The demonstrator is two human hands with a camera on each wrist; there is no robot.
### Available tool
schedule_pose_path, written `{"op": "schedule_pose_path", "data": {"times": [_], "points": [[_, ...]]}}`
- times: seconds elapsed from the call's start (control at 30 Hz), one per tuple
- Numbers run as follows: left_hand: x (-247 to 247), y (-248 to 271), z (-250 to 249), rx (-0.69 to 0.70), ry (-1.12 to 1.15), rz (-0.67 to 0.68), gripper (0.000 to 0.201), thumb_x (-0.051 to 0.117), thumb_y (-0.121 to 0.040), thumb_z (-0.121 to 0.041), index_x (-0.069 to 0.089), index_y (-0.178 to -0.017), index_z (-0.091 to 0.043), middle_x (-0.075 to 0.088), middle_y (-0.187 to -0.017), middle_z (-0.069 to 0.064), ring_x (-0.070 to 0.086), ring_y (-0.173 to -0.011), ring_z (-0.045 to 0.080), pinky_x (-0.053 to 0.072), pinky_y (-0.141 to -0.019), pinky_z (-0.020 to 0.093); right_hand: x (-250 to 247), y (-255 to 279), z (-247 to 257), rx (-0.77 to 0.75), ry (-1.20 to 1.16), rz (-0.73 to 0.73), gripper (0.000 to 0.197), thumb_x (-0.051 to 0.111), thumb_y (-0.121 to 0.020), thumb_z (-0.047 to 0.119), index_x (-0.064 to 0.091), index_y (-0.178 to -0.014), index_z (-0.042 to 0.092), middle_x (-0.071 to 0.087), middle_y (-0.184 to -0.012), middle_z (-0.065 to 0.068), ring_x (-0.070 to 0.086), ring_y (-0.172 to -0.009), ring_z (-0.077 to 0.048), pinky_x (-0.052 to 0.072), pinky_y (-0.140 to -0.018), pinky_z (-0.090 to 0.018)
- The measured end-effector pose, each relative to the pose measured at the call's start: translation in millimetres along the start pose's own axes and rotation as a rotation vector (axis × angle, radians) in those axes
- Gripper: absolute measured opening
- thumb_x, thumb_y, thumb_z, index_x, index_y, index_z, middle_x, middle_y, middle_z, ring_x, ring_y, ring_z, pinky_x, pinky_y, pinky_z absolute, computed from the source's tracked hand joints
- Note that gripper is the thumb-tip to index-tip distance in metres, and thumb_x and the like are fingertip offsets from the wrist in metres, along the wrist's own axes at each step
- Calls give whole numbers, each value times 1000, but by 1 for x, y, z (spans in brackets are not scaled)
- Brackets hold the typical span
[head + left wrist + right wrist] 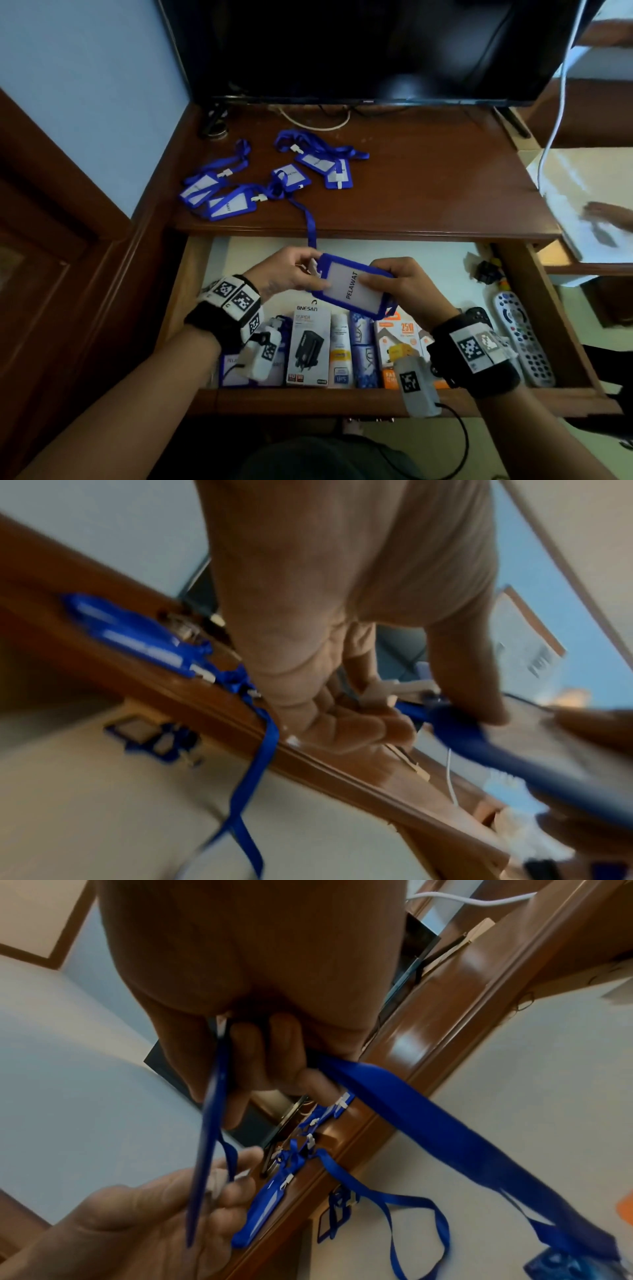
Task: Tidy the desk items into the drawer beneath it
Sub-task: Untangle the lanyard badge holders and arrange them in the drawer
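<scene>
Both hands hold one badge (354,286) above the open drawer (342,399): left hand (291,270) pinches its clip end, right hand (400,284) grips the other edge. Its lanyard (310,222) trails up onto the bench (428,192), among more badges (219,195). Wrist views are blurred; boxes (308,346) in the drawer are partly hidden by the wrists

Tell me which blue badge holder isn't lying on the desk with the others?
The PELAWAT badge holder, held by both hands above the open drawer; the other badge holders lie on the desk.
</scene>
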State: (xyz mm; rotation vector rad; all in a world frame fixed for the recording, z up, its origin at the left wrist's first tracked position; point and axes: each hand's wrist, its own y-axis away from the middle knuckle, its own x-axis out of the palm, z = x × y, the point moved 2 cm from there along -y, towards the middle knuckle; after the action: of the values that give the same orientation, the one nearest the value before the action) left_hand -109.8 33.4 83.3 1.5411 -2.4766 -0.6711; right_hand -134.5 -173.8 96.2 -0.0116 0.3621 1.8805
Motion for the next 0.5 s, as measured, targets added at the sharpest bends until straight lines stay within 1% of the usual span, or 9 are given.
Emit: {"op": "schedule_pose_path", "data": {"times": [0.03,0.07,0.13,0.17,0.23,0.27,0.37,0.4,0.5], "points": [[-3,1,0,-2,-75,29,39,76,-76,-9,64,-113,-8,59,-88,9,56,-79,14,51,-71,23,3,0,0,7,-13,-4,29,60,-90,6,56,-61,10,58,-58,-1,55,-54,-11,42,-51,-17],[-8,6,2,5,-129,51,33,76,-76,-13,67,-108,-8,63,-88,13,57,-78,16,49,-74,26,9,1,2,16,-26,-10,29,61,-90,6,57,-61,11,59,-58,1,57,-55,-10,43,-52,-18],[-8,7,2,16,-189,77,21,76,-77,-16,70,-97,-13,69,-93,21,59,-78,19,50,-76,28,9,1,1,24,-51,-30,26,61,-89,7,59,-63,11,62,-61,0,60,-59,-12,46,-54,-20],[-8,8,5,20,-194,74,17,76,-77,-15,71,-94,-15,70,-95,22,61,-78,21,51,-75,28,11,2,1,25,-59,-36,25,61,-89,7,59,-64,11,62,-62,-1,61,-60,-13,47,-54,-21],[-8,11,9,22,-188,36,17,78,-76,-16,71,-92,-15,73,-92,16,67,-79,24,53,-76,27,16,4,0,35,-84,-54,22,62,-88,7,60,-67,10,64,-65,-3,62,-61,-14,49,-54,-20],[-7,11,11,21,-208,-7,20,79,-74,-20,71,-92,-15,74,-88,12,69,-79,23,54,-76,26,19,5,-1,38,-96,-71,19,62,-88,7,60,-69,9,64,-66,-5,63,-61,-14,49,-54,-20],[-4,13,15,21,-316,-132,24,82,-71,-29,73,-88,-15,73,-73,1,68,-65,11,52,-63,18,24,6,-5,41,-112,-156,14,63,-88,7,61,-74,4,64,-67,-7,63,-60,-15,49,-51,-20],[-2,14,15,20,-312,-133,24,82,-71,-28,74,-89,-13,73,-73,1,68,-63,10,52,-61,17,26,5,-6,35,-115,-175,14,64,-87,7,60,-73,5,64,-64,-5,62,-59,-16,48,-51,-21],[0,17,16,-6,-251,-36,26,78,-76,-20,73,-96,-6,74,-85,7,71,-72,15,55,-65,19,29,6,-5,20,-150,-168,19,65,-86,5,58,-68,8,63,-57,1,60,-54,-14,46,-51,-23]]}}
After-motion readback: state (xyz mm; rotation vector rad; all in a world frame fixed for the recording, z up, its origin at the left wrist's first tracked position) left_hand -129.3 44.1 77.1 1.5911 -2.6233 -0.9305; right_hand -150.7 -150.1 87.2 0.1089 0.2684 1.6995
